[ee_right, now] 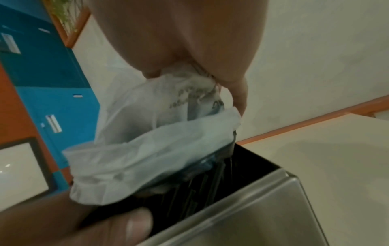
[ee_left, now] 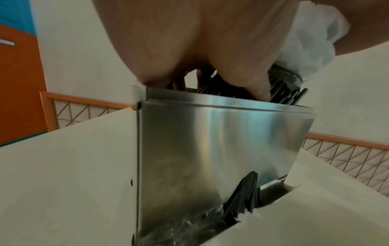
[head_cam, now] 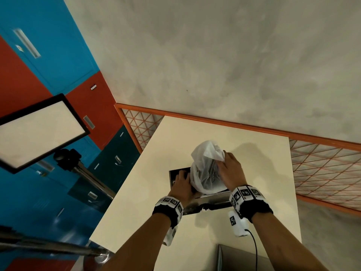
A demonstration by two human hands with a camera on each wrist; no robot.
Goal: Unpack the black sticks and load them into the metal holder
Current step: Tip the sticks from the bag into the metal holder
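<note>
Far left: blue and red cabinet doors (head_cam: 58,61), and in front of them a black-framed light panel (head_cam: 39,132) on a metal stand. Then the cream table (head_cam: 136,192), backed by an orange-framed mesh fence (head_cam: 322,167). Near the table's middle, the metal holder (ee_left: 210,149), a brushed steel box open at the top, with a cut-out low in its front face where black sticks (ee_left: 244,196) already show, fanned and leaning. At the holder's left rim, the left hand (head_cam: 182,185), fingers curled down into the opening; from the left wrist view, fingertips (ee_left: 260,94) in among the upper sticks, though whether gripping them or only steadying them cannot be told. Just right of that hand, a white plastic bag (head_cam: 207,169) held mouth-down over the opening, dark sticks spilling from its lower end into the box. On the bag's upper right side, the right hand (head_cam: 231,169), fingers closed around the bunched plastic, holding it up. Both wrists in black bands with white marker tags. Bottom right, a grey box edge (head_cam: 234,259) near the table's front.
</note>
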